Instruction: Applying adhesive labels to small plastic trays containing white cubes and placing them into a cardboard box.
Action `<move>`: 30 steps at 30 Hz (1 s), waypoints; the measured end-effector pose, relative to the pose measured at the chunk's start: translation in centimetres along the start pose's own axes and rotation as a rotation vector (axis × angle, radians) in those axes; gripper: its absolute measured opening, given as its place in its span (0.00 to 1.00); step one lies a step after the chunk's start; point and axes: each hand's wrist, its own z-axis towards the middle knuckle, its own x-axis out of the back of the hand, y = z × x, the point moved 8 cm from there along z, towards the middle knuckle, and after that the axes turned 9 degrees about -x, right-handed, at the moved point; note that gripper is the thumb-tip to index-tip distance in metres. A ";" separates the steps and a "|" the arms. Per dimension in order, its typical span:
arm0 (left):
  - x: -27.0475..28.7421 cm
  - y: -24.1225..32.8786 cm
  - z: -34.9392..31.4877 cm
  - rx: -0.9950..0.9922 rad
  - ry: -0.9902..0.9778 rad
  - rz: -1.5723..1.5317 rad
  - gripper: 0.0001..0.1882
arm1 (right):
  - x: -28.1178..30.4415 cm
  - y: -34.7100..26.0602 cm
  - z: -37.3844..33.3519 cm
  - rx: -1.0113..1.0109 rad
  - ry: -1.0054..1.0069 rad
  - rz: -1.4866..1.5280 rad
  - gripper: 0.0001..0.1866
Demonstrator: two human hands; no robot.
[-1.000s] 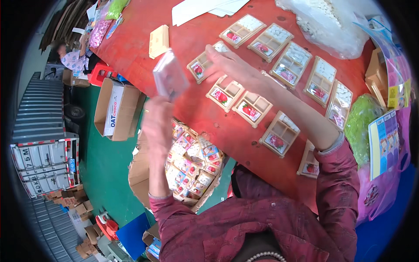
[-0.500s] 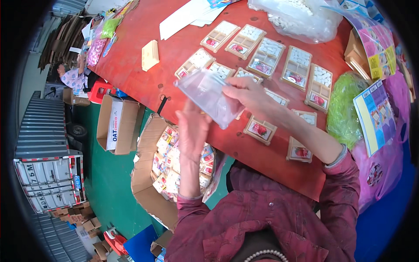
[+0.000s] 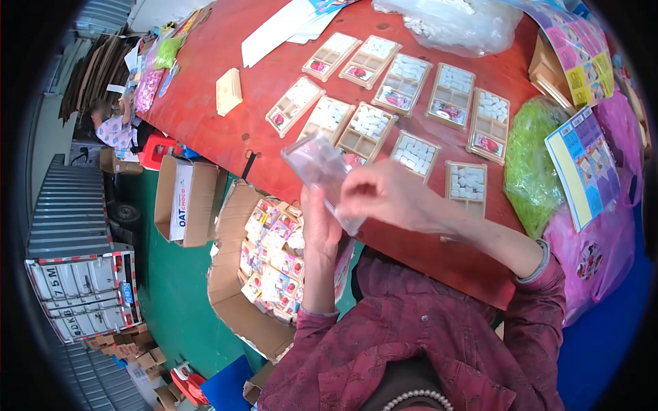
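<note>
Red worktop (image 3: pixel 199 75). Left fingers (image 3: pixel 312 200): grasping clear plastic cover (image 3: pixel 321 161), lower part, raised just beyond them. Right fingers (image 3: pixel 353 193): curled at its right edge, grip unclear. Likely light, stiff, slippery; hold by edges. Beyond fingers: compartmented trays (image 3: pixel 484 125). Left of them, nearer: open carton (image 3: pixel 240 318).

Clear plastic (image 3: pixel 319 162) partly behind fingers (image 3: pixel 355 195)

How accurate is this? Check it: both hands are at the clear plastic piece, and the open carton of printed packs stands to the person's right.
One mistake: the head view shows the open carton of printed packs to the person's left. The left hand and right hand are indeed at the clear plastic piece.
</note>
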 end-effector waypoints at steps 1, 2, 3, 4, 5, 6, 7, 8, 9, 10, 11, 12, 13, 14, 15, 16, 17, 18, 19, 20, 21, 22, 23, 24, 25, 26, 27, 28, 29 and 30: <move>-0.4 -0.4 -0.6 0.025 -0.021 0.000 0.43 | -2.1 0.6 -0.5 -0.098 -0.254 0.141 0.10; -0.6 -0.7 -1.2 0.050 -0.039 0.002 0.44 | -3.4 1.3 -0.7 -0.168 -0.301 0.310 0.09; -0.5 -1.1 -1.8 0.084 -0.016 0.021 0.46 | -4.1 1.7 -1.0 -0.171 -0.318 0.319 0.08; -0.4 -1.2 -2.3 0.093 -0.019 0.020 0.46 | -4.5 2.0 -1.2 -0.175 -0.334 0.328 0.08; 0.4 -1.2 -2.8 0.113 0.007 0.041 0.46 | -4.5 2.0 -1.2 -0.181 -0.332 0.331 0.08; 1.2 -1.3 -3.3 0.134 0.033 0.061 0.47 | -5.1 2.5 -1.4 -0.265 -0.391 0.416 0.08; 2.2 -2.1 -3.8 0.189 0.030 0.013 0.47 | -5.7 2.9 -1.7 -0.349 -0.450 0.501 0.08; 2.7 -2.3 -3.9 0.195 0.032 0.012 0.47 | -5.8 3.1 -1.6 -0.356 -0.448 0.503 0.08; 2.5 -2.0 -3.9 0.125 -0.056 0.085 0.44 | -6.2 3.3 -1.7 -0.368 -0.490 0.514 0.08; 2.1 -1.6 -3.9 0.054 -0.145 0.158 0.42 | -6.6 3.4 -1.8 -0.380 -0.531 0.524 0.07; 2.3 -1.5 -4.1 0.059 -0.144 0.157 0.42 | -6.5 3.6 -1.7 -0.384 -0.530 0.527 0.07; 2.5 -1.5 -4.4 0.069 -0.142 0.156 0.43 | -6.6 3.7 -1.8 -0.387 -0.549 0.542 0.07; 2.6 -1.5 -4.5 0.080 -0.140 0.154 0.43 | -6.6 3.8 -1.8 -0.390 -0.568 0.558 0.08; 2.6 -1.6 -4.6 0.083 -0.136 0.154 0.43 | -6.6 4.0 -1.8 -0.394 -0.570 0.560 0.08; 2.7 -1.6 -4.5 0.080 -0.113 0.149 0.44 | -6.7 4.0 -1.8 -0.384 -0.581 0.573 0.08; 2.7 -1.6 -4.5 0.078 -0.090 0.144 0.44 | -6.7 4.1 -1.8 -0.374 -0.592 0.586 0.08; 2.3 -1.5 -4.3 0.082 -0.086 0.142 0.44 | -6.8 4.2 -1.8 -0.379 -0.594 0.588 0.08; 1.7 -1.4 -4.1 0.103 -0.081 0.088 0.45 | -6.6 4.2 -1.7 -0.372 -0.571 0.612 0.08; 1.5 -1.6 -3.9 0.124 -0.076 0.034 0.47 | -6.5 4.3 -1.6 -0.366 -0.547 0.636 0.09; 1.6 -1.6 -3.9 0.120 -0.070 0.038 0.47 | -6.6 4.3 -1.7 -0.364 -0.555 0.638 0.09; 1.6 -1.9 -4.0 0.147 -0.097 0.010 0.47 | -6.6 4.3 -1.7 -0.353 -0.547 0.628 0.09; 1.4 -2.1 -4.1 0.174 -0.123 -0.018 0.47 | -6.6 4.3 -1.7 -0.342 -0.539 0.618 0.08; 1.3 -2.3 -3.8 0.176 -0.120 -0.019 0.47 | -6.6 4.5 -1.7 -0.344 -0.540 0.619 0.08; 1.0 -2.4 -3.5 0.157 -0.139 -0.030 0.47 | -6.3 4.2 -1.5 -0.266 -0.530 0.566 0.07; 0.5 -2.4 -3.3 0.137 -0.158 -0.040 0.48 | -6.1 3.8 -1.4 -0.186 -0.519 0.513 0.06; 0.3 -2.5 -3.2 0.137 -0.155 -0.040 0.48 | -6.1 3.7 -1.4 -0.188 -0.521 0.514 0.06; 0.0 -2.3 -3.1 0.107 -0.153 -0.029 0.48 | -5.6 3.3 -1.4 -0.162 -0.479 0.433 0.06; -0.3 -2.0 -3.0 0.077 -0.153 -0.017 0.49 | -5.2 3.0 -1.3 -0.134 -0.437 0.352 0.05; -0.6 -1.8 -3.0 0.075 -0.150 -0.016 0.49 | -5.1 3.0 -1.4 -0.134 -0.440 0.353 0.05; -0.9 -1.6 -3.1 0.089 -0.127 -0.058 0.48 | -5.1 2.9 -1.4 -0.132 -0.451 0.385 0.06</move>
